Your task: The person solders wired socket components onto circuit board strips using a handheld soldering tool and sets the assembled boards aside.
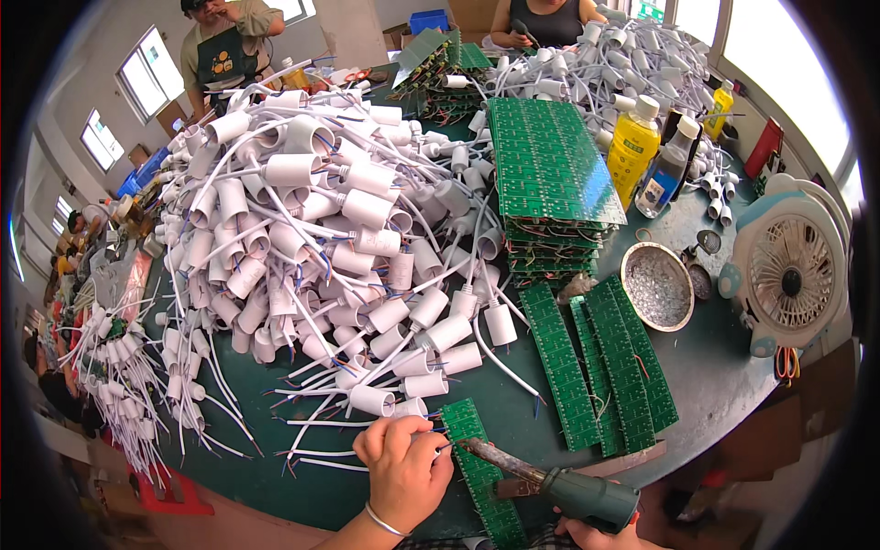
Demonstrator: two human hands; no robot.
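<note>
My left hand (408, 467) is closed in a pinch beside a narrow green circuit board strip (500, 518); a thin wire seems to be between its fingertips, partly hidden. In my right hand (598, 535), at the lower edge, is a soldering iron (587, 496) with a dark green handle. The iron's stained metal barrel points left, its tip over the upper part of the strip. White lamp sockets (371, 401) with white cables and bared coloured wire ends lie just beyond my left hand.
A large heap of sockets (302, 220) fills the left and middle. Stacked green boards (550, 174), loose strips (559, 367), a bowl of shiny bits (656, 286), bottles (632, 151) and a fan (790, 266) stand right. Two people (225, 50) (541, 23) are across the table.
</note>
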